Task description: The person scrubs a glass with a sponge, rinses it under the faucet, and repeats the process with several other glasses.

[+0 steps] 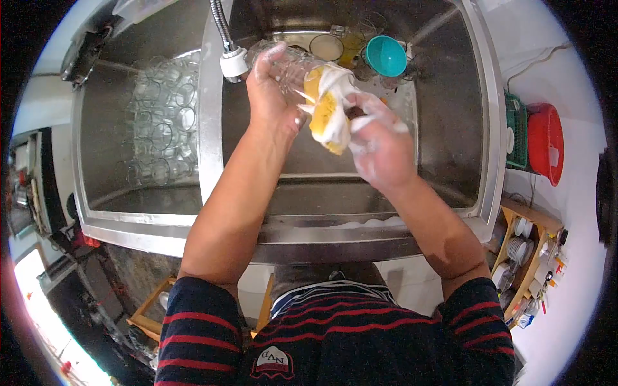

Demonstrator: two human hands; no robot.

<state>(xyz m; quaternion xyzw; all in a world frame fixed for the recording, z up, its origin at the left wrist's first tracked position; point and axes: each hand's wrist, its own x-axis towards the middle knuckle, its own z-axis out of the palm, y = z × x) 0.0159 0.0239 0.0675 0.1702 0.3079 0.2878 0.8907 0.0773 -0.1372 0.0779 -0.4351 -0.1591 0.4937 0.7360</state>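
My left hand [270,90] is wrapped round a clear drinking glass [295,69], tilted with its mouth toward my right hand. In my right hand [383,145] is a yellow sponge [324,114] thick with white suds, its far end right at the glass's rim. Foam coats the right fingers, which are partly blurred. Both hands are above the right sink basin [309,199]. Just beyond the left fingers hangs a white faucet head [234,64] on a flexible metal hose.
Several clear glasses [164,122] stand in the left basin. At the back of the right basin are a teal bowl [386,56] and more glassware [326,47]. A red basin [545,145] and green basket [515,128] are at the right wall, above a wooden dish rack [524,257].
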